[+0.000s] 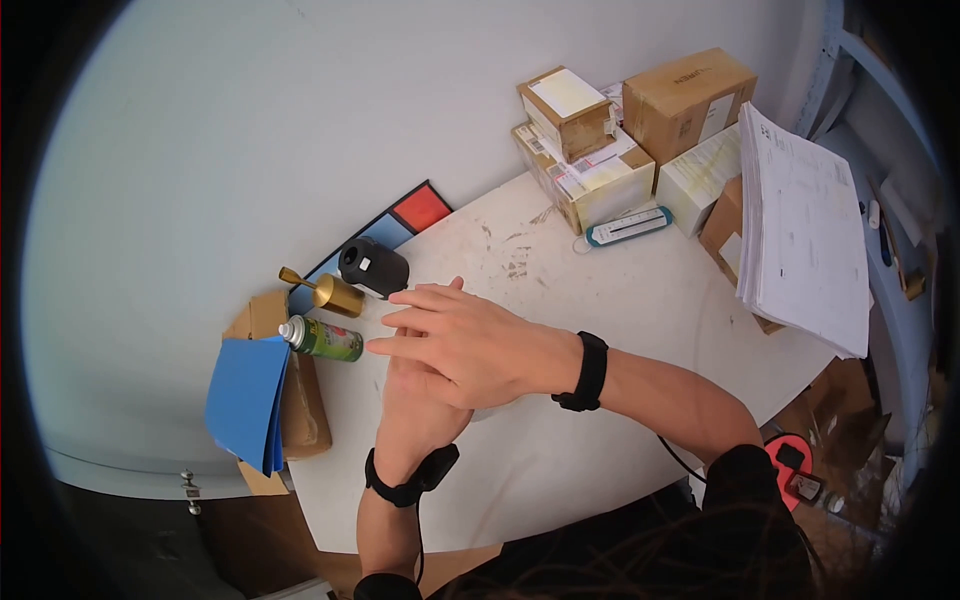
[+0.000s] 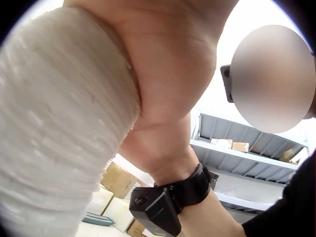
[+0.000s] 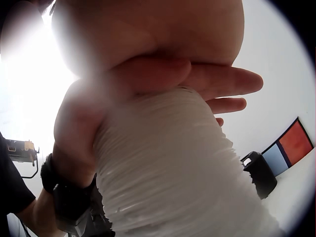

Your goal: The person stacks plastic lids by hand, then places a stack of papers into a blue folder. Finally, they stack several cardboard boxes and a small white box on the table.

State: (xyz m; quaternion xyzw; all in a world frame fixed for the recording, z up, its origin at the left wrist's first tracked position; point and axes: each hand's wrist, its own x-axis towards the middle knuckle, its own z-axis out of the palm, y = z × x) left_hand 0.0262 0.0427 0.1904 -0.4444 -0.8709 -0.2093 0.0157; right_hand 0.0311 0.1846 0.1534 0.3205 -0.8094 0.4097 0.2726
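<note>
A white, ridged, film-like roll [image 3: 173, 168] stands upright under my hands, filling the left of the left wrist view, where its side [image 2: 54, 123] shows wound layers. From the head view, my hands hide nearly all of it. My left hand [image 1: 415, 410] lies across the roll's top, its straight fingers [image 3: 232, 81] reaching past the far edge in the right wrist view. Laid crosswise over it is my right hand [image 1: 480, 345], with straight, spread fingers. In the left wrist view, the right palm [image 2: 168, 74] comes right up to the roll's edge.
Beyond the hands are a black cylinder [image 1: 373, 266], a gold pot [image 1: 338, 296] with a handle, and a green spray can [image 1: 332, 340]. Blue folders [image 1: 243, 395] lean at left. Cartons [image 1: 690, 95], a spring scale [image 1: 628, 227] and stacked papers [image 1: 805, 230] line the right side.
</note>
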